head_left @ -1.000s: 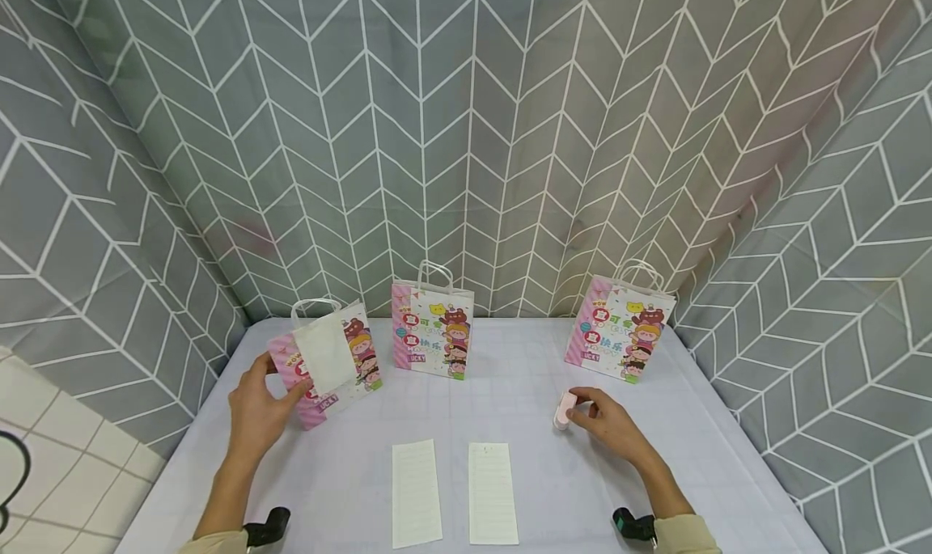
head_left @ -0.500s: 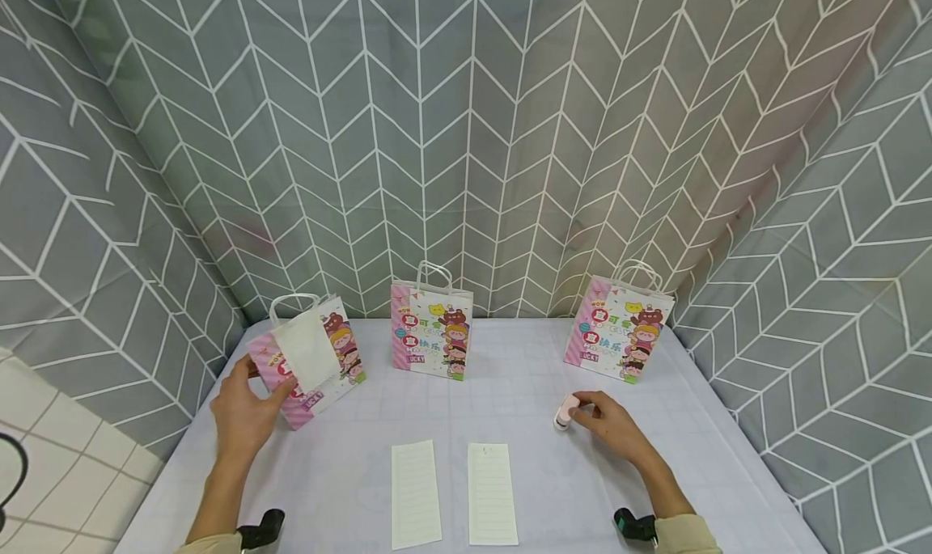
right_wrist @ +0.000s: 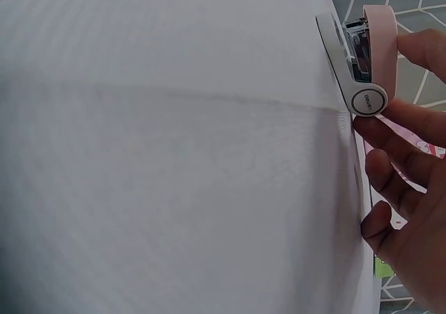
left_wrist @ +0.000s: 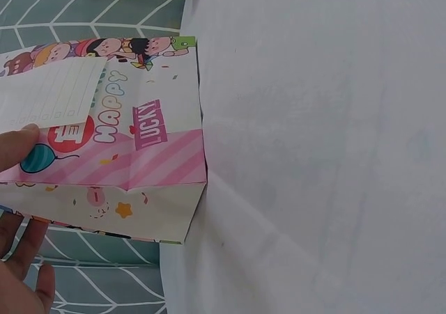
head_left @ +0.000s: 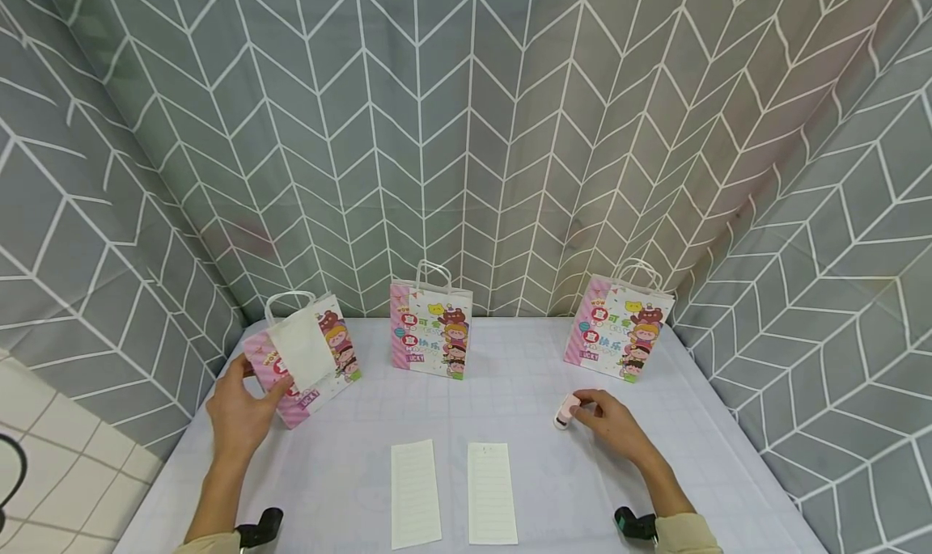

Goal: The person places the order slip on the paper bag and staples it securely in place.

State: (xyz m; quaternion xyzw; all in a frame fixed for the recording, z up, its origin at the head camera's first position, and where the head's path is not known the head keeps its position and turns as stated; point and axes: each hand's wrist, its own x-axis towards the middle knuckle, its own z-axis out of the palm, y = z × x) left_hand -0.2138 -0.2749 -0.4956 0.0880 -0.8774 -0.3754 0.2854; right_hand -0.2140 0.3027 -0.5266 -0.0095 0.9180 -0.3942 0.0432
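My left hand (head_left: 239,415) holds a pink and white cartoon paper gift bag (head_left: 341,345) at the left of the table. A lined paper slip (head_left: 306,350) lies against the bag's front, and my thumb (left_wrist: 21,145) presses near the slip's edge. The other left fingers are by the bag's side panel. On the right, my right hand (head_left: 610,426) grips a small pink and white stapler (right_wrist: 383,56) between thumb and fingers. The stapler stands on the tablecloth.
Two similar gift bags stand at the back, one in the middle (head_left: 431,331) and one at the right (head_left: 617,327). Two lined paper slips lie near the front, a left one (head_left: 416,493) and a right one (head_left: 491,493). A patterned grey curtain (head_left: 466,133) encloses the table.
The left hand has moved left with the gift bag and the slip on its front. The right hand and the stapler stay in nearly the same place.
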